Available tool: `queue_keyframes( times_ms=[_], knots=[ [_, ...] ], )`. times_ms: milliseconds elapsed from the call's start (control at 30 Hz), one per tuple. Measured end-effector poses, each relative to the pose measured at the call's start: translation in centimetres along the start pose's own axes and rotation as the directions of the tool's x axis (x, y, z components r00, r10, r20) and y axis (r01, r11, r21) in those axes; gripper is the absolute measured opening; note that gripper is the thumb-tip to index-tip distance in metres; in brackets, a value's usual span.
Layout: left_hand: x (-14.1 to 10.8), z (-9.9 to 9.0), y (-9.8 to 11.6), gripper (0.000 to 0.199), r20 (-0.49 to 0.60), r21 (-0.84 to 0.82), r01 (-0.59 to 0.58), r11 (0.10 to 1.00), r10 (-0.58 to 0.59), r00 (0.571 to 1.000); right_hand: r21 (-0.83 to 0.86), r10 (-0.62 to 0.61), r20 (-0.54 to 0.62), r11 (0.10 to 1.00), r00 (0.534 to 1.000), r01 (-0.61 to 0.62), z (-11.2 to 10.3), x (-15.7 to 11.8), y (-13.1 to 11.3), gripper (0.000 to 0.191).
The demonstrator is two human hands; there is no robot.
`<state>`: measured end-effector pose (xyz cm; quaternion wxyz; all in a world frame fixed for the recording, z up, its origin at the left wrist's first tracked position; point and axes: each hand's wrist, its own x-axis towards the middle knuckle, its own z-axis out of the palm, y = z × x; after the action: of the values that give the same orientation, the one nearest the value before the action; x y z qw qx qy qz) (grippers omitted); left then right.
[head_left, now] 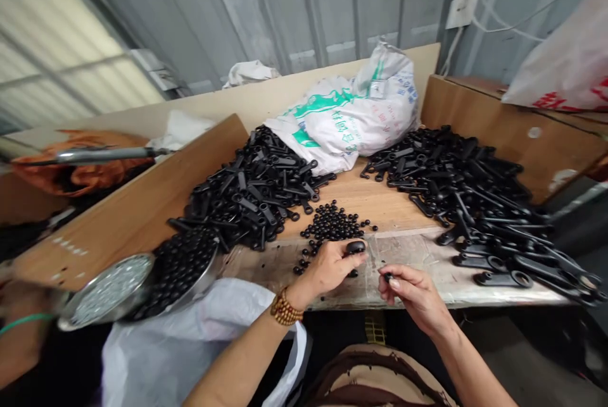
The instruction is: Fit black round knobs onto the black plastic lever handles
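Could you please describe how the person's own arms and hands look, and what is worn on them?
Both hands, left and right, are bare, without gloves. The forearms show no sleeves. The left wrist has a bracelet of small round brown beads, wound in several rows. The right wrist shows nothing worn.

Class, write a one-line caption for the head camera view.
Left hand holds a rounded piece, right hand a smaller piece, before heaped black parts.

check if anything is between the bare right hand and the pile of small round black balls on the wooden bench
Yes: the left hand, holding a rounded black piece, lies between the right hand and the middle of the ball pile. The pile's right edge looks unobstructed.
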<state>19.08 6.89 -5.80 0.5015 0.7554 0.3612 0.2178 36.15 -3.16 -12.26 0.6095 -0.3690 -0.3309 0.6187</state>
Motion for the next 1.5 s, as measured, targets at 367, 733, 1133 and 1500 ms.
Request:
queue_keyframes(
  times_ms=[367,733,1133,1500],
  knots=[
    [-4.5,-1.2,0.2,0.033,0.047,-0.831,-0.010,0.556,0.088,0.995,-0.024,-0.073,-0.059,0.997,0.996,0.072,-0.3,0.4,0.8,0.020],
    [-4.0,1.4,-3.4,0.007,0.112,-0.803,0.125,0.583,-0.059,0.992,-0.168,-0.165,-0.014,0.973,0.986,0.160,1.7,0.5,0.0,0.019],
    [-2.9,4.3,-2.0,0.025,-0.307,-0.254,-0.120,0.960,0.038,0.951,-0.251,-0.311,-0.103,0.927,0.945,0.278,3.6,0.0,-0.1,0.019],
    [-2.1,6.0,-2.4,0.035,-0.413,0.390,-0.265,0.882,0.425,0.806,-0.227,-0.377,-0.193,0.915,0.906,0.333,3.4,0.6,0.8,0.017]
  ],
)
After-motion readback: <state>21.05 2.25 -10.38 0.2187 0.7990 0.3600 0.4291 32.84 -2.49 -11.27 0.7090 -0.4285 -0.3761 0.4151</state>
